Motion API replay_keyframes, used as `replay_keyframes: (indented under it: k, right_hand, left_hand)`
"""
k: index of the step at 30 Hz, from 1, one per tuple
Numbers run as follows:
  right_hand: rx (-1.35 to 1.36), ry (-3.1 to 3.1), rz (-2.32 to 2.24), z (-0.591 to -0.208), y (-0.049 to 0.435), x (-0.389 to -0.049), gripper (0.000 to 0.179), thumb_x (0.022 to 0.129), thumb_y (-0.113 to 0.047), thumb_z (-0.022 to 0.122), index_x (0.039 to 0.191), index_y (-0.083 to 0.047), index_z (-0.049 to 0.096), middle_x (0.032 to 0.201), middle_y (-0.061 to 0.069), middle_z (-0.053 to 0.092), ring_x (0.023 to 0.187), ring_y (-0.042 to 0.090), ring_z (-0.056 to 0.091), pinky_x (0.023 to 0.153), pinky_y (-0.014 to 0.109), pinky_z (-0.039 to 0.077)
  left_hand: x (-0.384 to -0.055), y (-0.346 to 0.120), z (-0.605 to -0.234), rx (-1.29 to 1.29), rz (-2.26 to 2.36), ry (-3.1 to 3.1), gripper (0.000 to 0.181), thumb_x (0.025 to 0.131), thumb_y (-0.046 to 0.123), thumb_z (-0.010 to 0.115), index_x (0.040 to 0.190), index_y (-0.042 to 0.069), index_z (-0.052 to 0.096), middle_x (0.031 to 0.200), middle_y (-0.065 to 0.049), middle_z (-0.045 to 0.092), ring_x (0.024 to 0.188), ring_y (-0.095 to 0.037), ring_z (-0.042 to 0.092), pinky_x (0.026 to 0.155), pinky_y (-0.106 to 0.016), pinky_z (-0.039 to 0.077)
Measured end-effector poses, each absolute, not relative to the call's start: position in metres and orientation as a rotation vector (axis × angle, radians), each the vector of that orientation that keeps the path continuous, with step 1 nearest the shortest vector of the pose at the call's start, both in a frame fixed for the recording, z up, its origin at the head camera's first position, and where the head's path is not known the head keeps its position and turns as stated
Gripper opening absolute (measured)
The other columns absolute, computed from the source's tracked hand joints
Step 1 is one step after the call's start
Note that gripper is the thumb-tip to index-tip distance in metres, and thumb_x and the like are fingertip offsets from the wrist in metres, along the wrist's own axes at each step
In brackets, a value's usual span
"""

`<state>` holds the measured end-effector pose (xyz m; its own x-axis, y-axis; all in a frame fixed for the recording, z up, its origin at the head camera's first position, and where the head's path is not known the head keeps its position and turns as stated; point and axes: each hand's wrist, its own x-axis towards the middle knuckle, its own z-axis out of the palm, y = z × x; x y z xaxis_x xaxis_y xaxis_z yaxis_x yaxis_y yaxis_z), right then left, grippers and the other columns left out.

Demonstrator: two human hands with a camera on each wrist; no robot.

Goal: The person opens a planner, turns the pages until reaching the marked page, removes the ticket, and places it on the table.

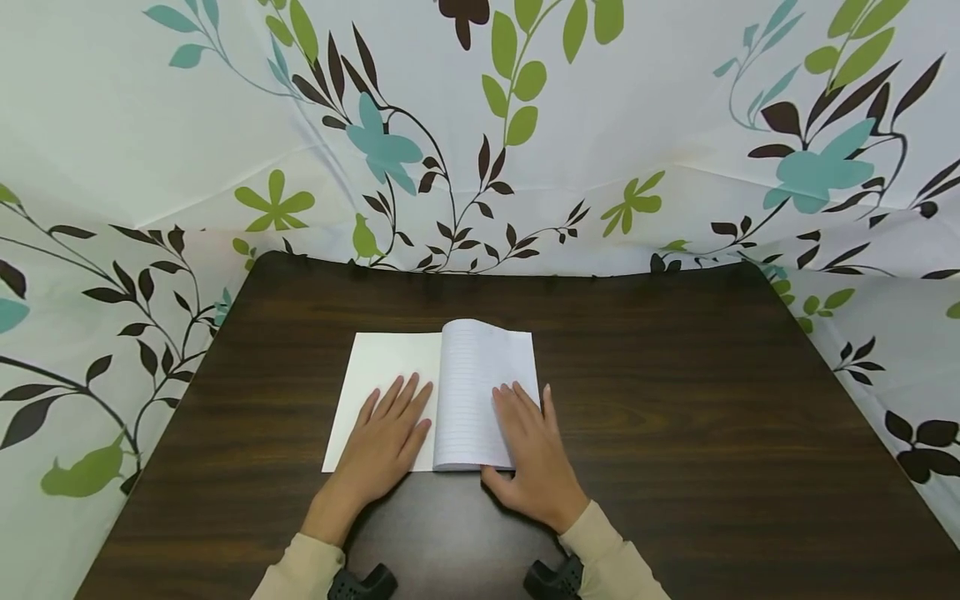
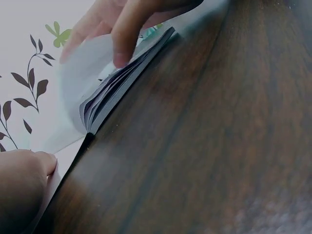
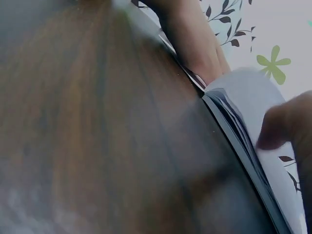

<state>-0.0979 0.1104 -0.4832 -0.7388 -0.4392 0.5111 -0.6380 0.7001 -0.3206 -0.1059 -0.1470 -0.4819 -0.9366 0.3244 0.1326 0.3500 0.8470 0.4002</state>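
An open notebook (image 1: 480,392) lies on the table, its left side plain and its right side a lined page (image 1: 472,400) that bulges up near the spine. My left hand (image 1: 384,440) rests on the plain left side (image 1: 375,358), fingers straight and slightly spread. On the lined page lie the straight fingers of my right hand (image 1: 536,462), toward the outer edge, with the thumb at the near edge. In the left wrist view the stacked page edges (image 2: 105,100) fan slightly apart under the right hand (image 2: 131,24).
The dark wooden table (image 1: 675,400) spreads on both sides of the notebook. A white cloth (image 1: 637,100) with leaf and bird prints hangs behind the table and at its sides. Black wrist devices (image 1: 363,583) sit below both sleeves.
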Motion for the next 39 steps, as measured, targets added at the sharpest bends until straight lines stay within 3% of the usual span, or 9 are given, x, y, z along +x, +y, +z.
replay_keyframes:
  k: [7, 12, 16, 23, 29, 33, 36, 39]
  right_hand:
    - [0.733, -2.426, 0.77, -0.483, 0.115, -0.099, 0.089, 0.075, -0.011, 0.079, 0.154, 0.003, 0.04, 0.154, 0.03, 0.044, 0.147, 0.042, 0.038, 0.115, 0.074, 0.022]
    - [0.533, -2.375, 0.936, -0.482, 0.11, -0.098, 0.089, 0.081, -0.004, 0.083, 0.156, 0.005, 0.036, 0.155, 0.03, 0.042, 0.145, 0.043, 0.04, 0.12, 0.063, 0.023]
    - [0.388, -2.376, 1.1, -0.479, 0.102, -0.097, 0.087, 0.087, -0.007, 0.081, 0.158, 0.005, 0.032, 0.157, 0.026, 0.042, 0.144, 0.043, 0.041, 0.122, 0.059, 0.022]
    - [0.338, -2.432, 1.342, -0.473, 0.085, -0.097, 0.082, 0.094, -0.01, 0.075, 0.159, 0.004, 0.027, 0.155, 0.022, 0.046, 0.143, 0.038, 0.045, 0.113, 0.064, 0.035]
    - [0.457, -2.414, 1.429, -0.474, 0.07, -0.101, 0.078, 0.101, -0.012, 0.066, 0.164, -0.002, 0.021, 0.161, 0.015, 0.04, 0.146, 0.029, 0.043, 0.114, 0.054, 0.04]
    - [0.614, -2.394, 1.393, -0.478, 0.063, -0.103, 0.064, 0.103, -0.013, 0.06, 0.16, -0.008, 0.032, 0.155, 0.009, 0.046, 0.14, 0.024, 0.047, 0.11, 0.049, 0.043]
    - [0.731, -2.386, 1.279, -0.481, 0.061, -0.105, 0.053, 0.108, -0.026, 0.053, 0.156, -0.009, 0.041, 0.155, 0.011, 0.046, 0.142, 0.027, 0.045, 0.112, 0.059, 0.038]
    - [0.835, -2.403, 1.173, -0.482, 0.06, -0.107, 0.058, 0.11, -0.046, 0.041, 0.157, -0.012, 0.042, 0.162, 0.011, 0.04, 0.149, 0.033, 0.037, 0.113, 0.072, 0.028]
  left_hand:
    - [-0.106, -0.148, -0.483, -0.549, -0.663, -2.95, 0.055, 0.109, 0.035, 0.048, 0.159, 0.012, 0.043, 0.166, -0.012, 0.033, 0.157, -0.032, 0.022, 0.125, -0.058, 0.011]
    - [-0.106, -0.149, -0.482, -0.548, -0.649, -2.949, 0.056, 0.108, 0.035, 0.048, 0.159, 0.012, 0.043, 0.166, -0.012, 0.033, 0.157, -0.033, 0.022, 0.124, -0.058, 0.012]
    - [-0.105, -0.15, -0.481, -0.546, -0.635, -2.945, 0.055, 0.108, 0.034, 0.05, 0.158, 0.012, 0.044, 0.166, -0.013, 0.034, 0.156, -0.033, 0.024, 0.124, -0.058, 0.013]
    - [-0.105, -0.149, -0.481, -0.556, -0.67, -2.93, 0.055, 0.108, 0.033, 0.051, 0.158, 0.011, 0.045, 0.166, -0.013, 0.034, 0.156, -0.033, 0.024, 0.124, -0.058, 0.013]
    - [-0.105, -0.149, -0.481, -0.558, -0.682, -2.927, 0.055, 0.108, 0.033, 0.051, 0.158, 0.012, 0.045, 0.166, -0.013, 0.034, 0.156, -0.033, 0.025, 0.124, -0.058, 0.013]
    - [-0.107, -0.152, -0.48, -0.539, -0.728, -2.884, 0.051, 0.107, 0.032, 0.055, 0.152, 0.008, 0.053, 0.16, -0.015, 0.044, 0.152, -0.033, 0.035, 0.123, -0.058, 0.021]
    - [-0.111, -0.157, -0.476, -0.453, -0.832, -2.739, 0.041, 0.106, 0.026, 0.058, 0.139, 0.003, 0.064, 0.146, -0.016, 0.06, 0.14, -0.035, 0.052, 0.116, -0.056, 0.035]
    - [-0.114, -0.164, -0.467, -0.262, -0.982, -2.511, 0.032, 0.107, 0.02, 0.056, 0.13, 0.001, 0.07, 0.136, -0.016, 0.067, 0.13, -0.036, 0.059, 0.109, -0.056, 0.043]
